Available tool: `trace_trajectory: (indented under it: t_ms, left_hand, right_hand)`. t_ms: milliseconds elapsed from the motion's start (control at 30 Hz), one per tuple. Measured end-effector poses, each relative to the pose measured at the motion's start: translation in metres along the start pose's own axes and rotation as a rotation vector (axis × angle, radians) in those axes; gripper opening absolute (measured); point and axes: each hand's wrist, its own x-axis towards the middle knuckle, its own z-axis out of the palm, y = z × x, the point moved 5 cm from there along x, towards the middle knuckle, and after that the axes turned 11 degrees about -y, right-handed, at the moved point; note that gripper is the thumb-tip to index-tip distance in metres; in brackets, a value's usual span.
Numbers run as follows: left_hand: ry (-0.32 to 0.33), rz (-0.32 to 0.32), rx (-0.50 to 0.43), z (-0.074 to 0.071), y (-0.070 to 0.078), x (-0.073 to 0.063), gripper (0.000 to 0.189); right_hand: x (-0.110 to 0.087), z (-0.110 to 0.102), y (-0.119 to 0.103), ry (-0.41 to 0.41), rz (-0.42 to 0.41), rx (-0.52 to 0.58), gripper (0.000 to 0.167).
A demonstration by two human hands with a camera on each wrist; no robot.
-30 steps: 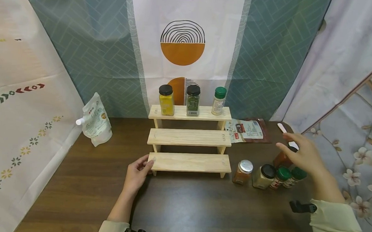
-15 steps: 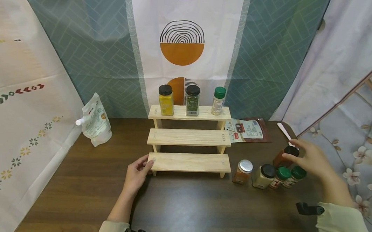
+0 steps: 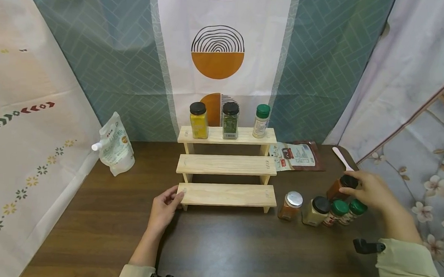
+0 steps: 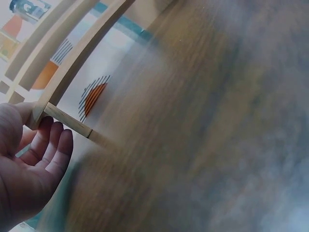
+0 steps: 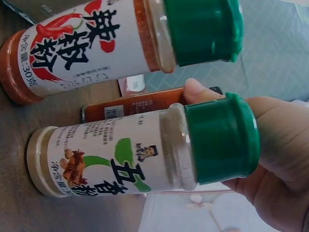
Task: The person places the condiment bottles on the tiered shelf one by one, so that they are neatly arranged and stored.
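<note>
My left hand (image 3: 163, 208) pinches the left end of the lowest shelf of a three-step wooden rack (image 3: 226, 194); in the left wrist view the thumb lies above the board (image 4: 72, 63), with fingers curled below. At the right, my right hand (image 3: 373, 192) holds a black-lidded jar of red-brown spice (image 3: 336, 191) by its lid, the thumb on the near side. Two green-capped shakers (image 5: 111, 154) stand before that jar and partly hide it in the right wrist view. Beside them are a black-lidded jar of pale powder (image 3: 312, 216) and a silver-lidded spice jar (image 3: 290, 208).
On the top shelf stand a yellow jar (image 3: 199, 124), a jar of green herbs (image 3: 230, 124) and a green-capped shaker (image 3: 260, 126). Behind the rack's right side lies a flat packet (image 3: 296, 156), near a white spoon (image 3: 342, 158). A spouted pouch (image 3: 117, 147) sits left.
My right hand has come down and to the right onto the black-lidded red-brown jar and taken hold of its lid. The left hand stays on the rack.
</note>
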Motion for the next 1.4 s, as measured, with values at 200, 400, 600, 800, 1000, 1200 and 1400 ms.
trace_trajectory:
  t_ms: [200, 400, 600, 800, 1000, 1200, 1400]
  left_hand:
    - [0.011, 0.011, -0.004, 0.000, -0.004, 0.000, 0.043]
    - [0.016, 0.000, 0.001, 0.000, -0.004, 0.001, 0.043]
    - [-0.006, 0.017, 0.006, 0.003, 0.024, -0.013, 0.042]
    - [0.004, 0.024, -0.011, 0.000, 0.001, -0.003, 0.045]
    - [0.008, 0.043, -0.016, 0.001, -0.006, 0.000, 0.044]
    - [0.008, 0.047, -0.012, 0.001, -0.005, 0.000, 0.045]
    - [0.007, 0.036, -0.012, 0.001, -0.006, 0.000, 0.047]
  right_hand:
    - [0.002, -0.003, -0.003, 0.040, 0.030, -0.009, 0.055]
    - [0.010, -0.012, -0.017, 0.107, 0.027, 0.029, 0.057]
    - [0.021, -0.023, -0.039, 0.166, 0.003, 0.088, 0.057]
    - [0.032, -0.032, -0.058, 0.210, -0.028, 0.081, 0.051]
    - [0.042, -0.040, -0.074, 0.209, -0.040, 0.117, 0.048]
    - [0.055, -0.047, -0.095, 0.245, -0.118, 0.105, 0.046]
    - [0.067, -0.049, -0.118, 0.253, -0.194, 0.113, 0.047]
